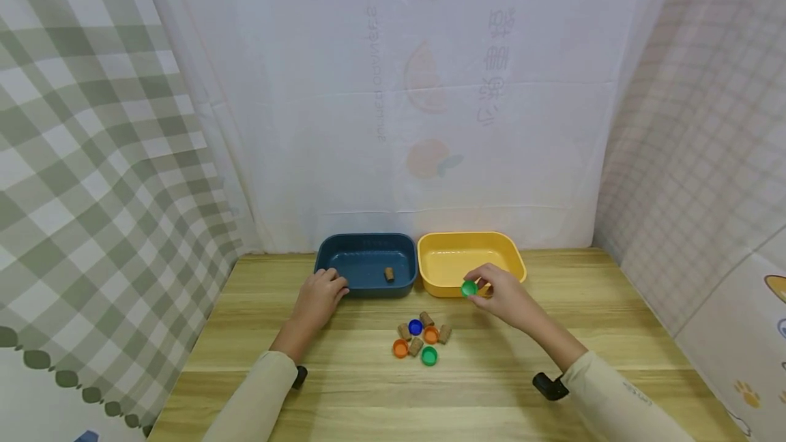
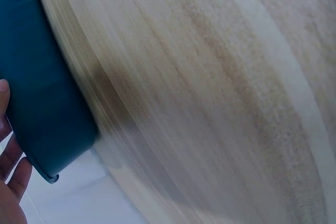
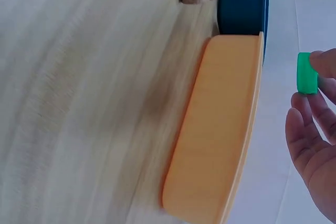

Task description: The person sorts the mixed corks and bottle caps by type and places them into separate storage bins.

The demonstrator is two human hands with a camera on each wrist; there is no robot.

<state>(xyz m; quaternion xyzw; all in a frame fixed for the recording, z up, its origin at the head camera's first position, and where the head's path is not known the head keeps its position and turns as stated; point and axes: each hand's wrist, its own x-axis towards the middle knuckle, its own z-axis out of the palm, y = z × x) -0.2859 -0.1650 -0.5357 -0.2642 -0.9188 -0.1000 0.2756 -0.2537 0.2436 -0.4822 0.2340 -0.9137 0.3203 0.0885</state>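
My left hand (image 1: 318, 295) grips the front left corner of a dark blue tub (image 1: 365, 292). In the left wrist view the thumb (image 2: 4, 95) lies against its outer wall, with the other fingers at the rim. A cork (image 1: 389, 274) lies inside this tub. My right hand (image 1: 500, 295) pinches a green bottle cap (image 1: 469, 288) between thumb and fingertips, close by the front rim of the yellow tub (image 1: 442, 288). In the right wrist view the green cap (image 3: 306, 73) stands on edge in the fingers, apart from the tub wall.
Several corks (image 1: 445, 333) lie mixed with orange caps (image 1: 400, 348), a blue cap (image 1: 415, 327) and another green cap (image 1: 429, 356) on the wooden table (image 1: 368, 408). Both tubs stand side by side at the back, before a white cloth (image 1: 307, 121). Checked cloth (image 1: 92, 121) hangs at left.
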